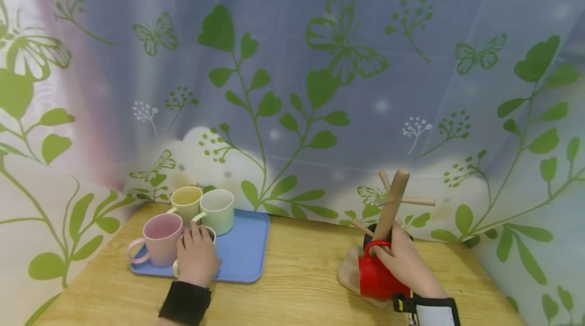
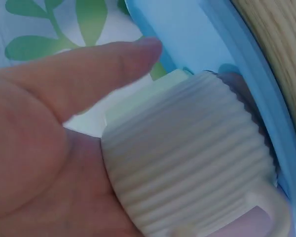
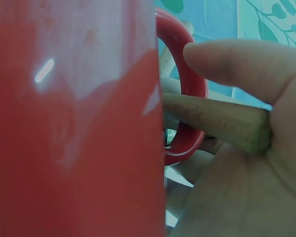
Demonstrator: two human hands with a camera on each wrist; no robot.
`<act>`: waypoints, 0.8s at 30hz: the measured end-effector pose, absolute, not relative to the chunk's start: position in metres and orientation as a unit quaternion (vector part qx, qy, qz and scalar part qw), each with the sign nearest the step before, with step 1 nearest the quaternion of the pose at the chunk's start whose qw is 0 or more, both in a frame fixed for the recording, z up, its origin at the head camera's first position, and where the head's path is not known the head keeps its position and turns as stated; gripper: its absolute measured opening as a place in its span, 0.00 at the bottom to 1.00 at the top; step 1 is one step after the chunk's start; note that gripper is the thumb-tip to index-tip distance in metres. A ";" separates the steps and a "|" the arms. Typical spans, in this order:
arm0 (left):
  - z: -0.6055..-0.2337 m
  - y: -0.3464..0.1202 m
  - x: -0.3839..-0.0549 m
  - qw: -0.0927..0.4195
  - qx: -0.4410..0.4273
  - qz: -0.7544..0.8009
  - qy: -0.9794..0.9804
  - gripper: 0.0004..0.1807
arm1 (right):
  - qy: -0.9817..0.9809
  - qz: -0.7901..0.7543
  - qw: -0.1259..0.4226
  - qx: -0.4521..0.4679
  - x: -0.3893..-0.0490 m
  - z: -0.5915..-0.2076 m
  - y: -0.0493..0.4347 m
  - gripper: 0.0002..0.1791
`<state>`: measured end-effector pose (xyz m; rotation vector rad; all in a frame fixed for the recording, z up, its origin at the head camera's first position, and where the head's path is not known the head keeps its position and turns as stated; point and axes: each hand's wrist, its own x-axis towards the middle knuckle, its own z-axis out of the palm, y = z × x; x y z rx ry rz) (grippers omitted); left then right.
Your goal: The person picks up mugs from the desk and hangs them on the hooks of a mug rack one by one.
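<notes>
A peg [image 3: 224, 120] passes through the red mug's [image 3: 74, 123] handle [image 3: 191, 85].

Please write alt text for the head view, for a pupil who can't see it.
A person's right hand holds a red mug at a wooden peg stand. The left hand touches a cream mug on a blue tray with a pink mug, a yellow mug and a pale green mug. Butterfly-patterned fabric hangs behind.

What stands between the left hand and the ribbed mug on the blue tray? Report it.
Nothing visible: the left hand is close against the ribbed mug; the pale green mug stands beyond it, not between.
</notes>
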<state>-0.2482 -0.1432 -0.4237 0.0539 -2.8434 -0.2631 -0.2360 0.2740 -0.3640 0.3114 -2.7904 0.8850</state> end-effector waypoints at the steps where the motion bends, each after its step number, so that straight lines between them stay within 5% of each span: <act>1: -0.423 -0.142 -0.247 0.135 0.018 -0.094 -0.986 0.52 | -0.944 0.297 0.100 0.105 -0.236 -0.364 0.274 0.29; 13: -0.413 -0.134 -0.248 0.017 -0.078 -0.158 -0.984 0.47 | -0.947 0.286 0.102 0.107 -0.234 -0.362 0.278 0.29; 19: -0.407 -0.139 -0.250 0.072 -0.040 -0.221 -0.972 0.54 | -0.944 0.296 0.091 0.109 -0.236 -0.364 0.279 0.30; 24: -0.410 -0.151 -0.250 0.054 0.001 -0.256 -0.965 0.57 | -0.941 0.305 0.091 0.115 -0.237 -0.366 0.279 0.29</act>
